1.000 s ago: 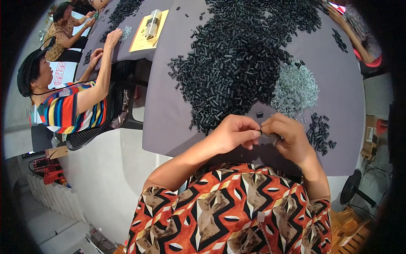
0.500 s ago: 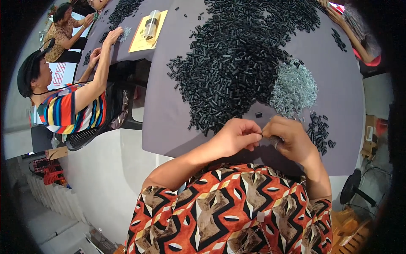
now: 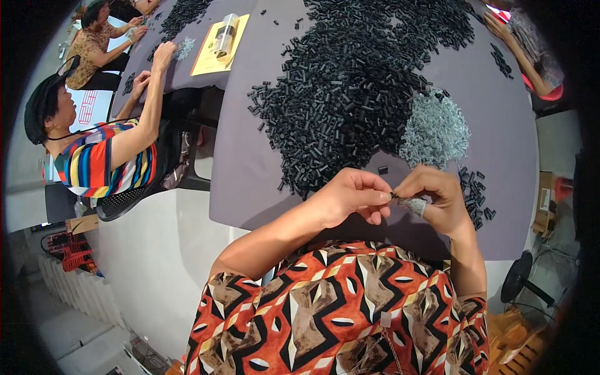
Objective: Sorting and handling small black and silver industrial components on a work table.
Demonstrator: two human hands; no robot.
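Note:
My left hand (image 3: 353, 199) pinches a small dark piece (image 3: 394, 195) between thumb and forefinger just above the table's near part. On its other side, my right hand (image 3: 440, 197) has its fingertips closed at the same piece; its exact kind is too small to make out. A greyish-white wrap (image 3: 414, 205) covers my right thumb. Just beyond my hands lies a single short black tube (image 3: 383, 169). A large heap of short black plastic tubes (image 3: 344, 106) spreads past them, with a pile of small shiny silvery pieces (image 3: 434, 128) at its right edge.
A small group of black tubes (image 3: 476, 197) lies right of my right hand on the grey tabletop (image 3: 500, 144). At another table on the left, a person in a striped shirt (image 3: 103, 156) works beside a yellow sheet (image 3: 215, 53). Another person's arm (image 3: 519, 50) reaches in at far right.
My right hand has turned slightly, so the wrapped thumb shows more and points toward the left fingertips. The person on the left has moved a hand slightly.

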